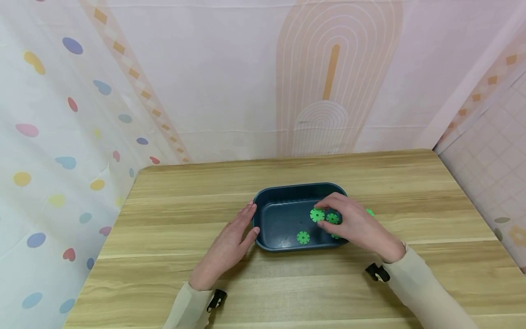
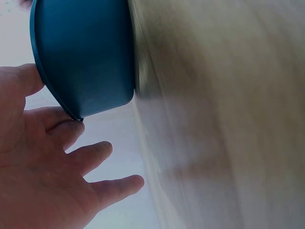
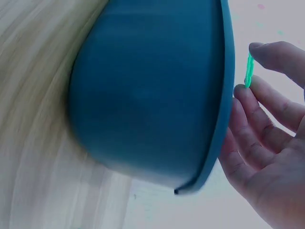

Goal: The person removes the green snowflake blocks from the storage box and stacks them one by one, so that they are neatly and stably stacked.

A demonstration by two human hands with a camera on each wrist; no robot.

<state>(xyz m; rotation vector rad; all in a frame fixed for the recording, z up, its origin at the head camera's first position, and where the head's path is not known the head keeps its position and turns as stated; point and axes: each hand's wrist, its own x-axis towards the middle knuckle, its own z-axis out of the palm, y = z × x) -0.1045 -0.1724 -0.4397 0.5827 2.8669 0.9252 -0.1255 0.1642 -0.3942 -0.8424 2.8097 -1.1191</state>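
A dark blue oblong tub sits on the wooden table. At its left end my left hand touches the rim, its other fingers spread along the outside in the left wrist view. Over the right part of the tub, my right hand pinches a green notched disc between thumb and fingertips. The right wrist view shows this disc edge-on, above the rim. Inside the tub lie more green discs, one near the front wall and another behind the held one. A further disc is partly covered by my right hand.
Another green disc shows on the table right of the tub, partly hidden by my right hand. The wooden table reaches back to a patterned curtain. Similar cloth hangs at the left and right sides.
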